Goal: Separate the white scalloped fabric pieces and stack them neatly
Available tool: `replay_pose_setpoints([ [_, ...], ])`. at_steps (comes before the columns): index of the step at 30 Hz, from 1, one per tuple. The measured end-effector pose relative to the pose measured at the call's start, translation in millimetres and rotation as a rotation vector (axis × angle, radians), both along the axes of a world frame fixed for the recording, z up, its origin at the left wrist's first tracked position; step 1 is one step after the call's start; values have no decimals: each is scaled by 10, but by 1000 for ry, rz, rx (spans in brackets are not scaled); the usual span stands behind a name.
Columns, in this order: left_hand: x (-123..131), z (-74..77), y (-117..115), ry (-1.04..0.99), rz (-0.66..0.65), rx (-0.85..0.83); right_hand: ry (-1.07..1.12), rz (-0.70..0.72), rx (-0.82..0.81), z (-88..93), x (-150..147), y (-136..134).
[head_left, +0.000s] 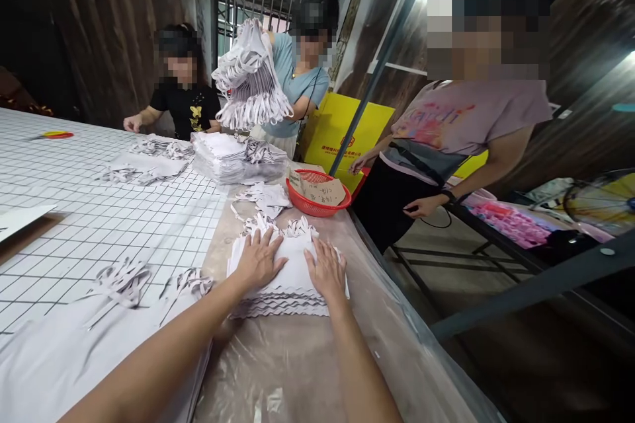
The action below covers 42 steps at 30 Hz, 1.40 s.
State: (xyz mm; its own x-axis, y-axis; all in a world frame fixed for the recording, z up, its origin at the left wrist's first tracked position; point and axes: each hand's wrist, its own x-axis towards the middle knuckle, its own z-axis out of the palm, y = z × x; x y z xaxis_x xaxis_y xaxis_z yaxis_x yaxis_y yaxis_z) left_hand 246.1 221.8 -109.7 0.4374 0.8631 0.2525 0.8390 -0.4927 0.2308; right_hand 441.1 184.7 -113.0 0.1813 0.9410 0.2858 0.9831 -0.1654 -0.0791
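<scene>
- Two hands lie flat, palms down and fingers spread, on a stack of white bags [290, 277] on the near plastic-covered table [297, 363]: the left hand [258, 259] on its left half, the right hand [327, 271] on its right.
- Neither hand grips anything.
- Just beyond the stack sits a red basket [317, 201].
- At the far end a person lifts a bundle of bags [251, 79]; more piles [233, 155] lie there.
- Loose handle strips [124, 281] lie to the left.
</scene>
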Motion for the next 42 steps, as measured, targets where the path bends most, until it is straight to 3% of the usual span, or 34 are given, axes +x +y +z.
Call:
replay_pose_setpoints([
  [21,-18,-33,13,-36,-11,-6,1,-41,-45,36,-38,-5],
  [29,-40,54,-26,-8,-6,-25,46,-52,-151,126,-64,-13],
  [33,-35,37,-18,23,-7,-8,166,-90,-149,471,-208,90],
  [39,4,-54,42,53,-4,36,327,124,94,1374,-802,640],
  [42,-1,-147,79,64,-5,61,447,128,170,1712,-1100,908],
])
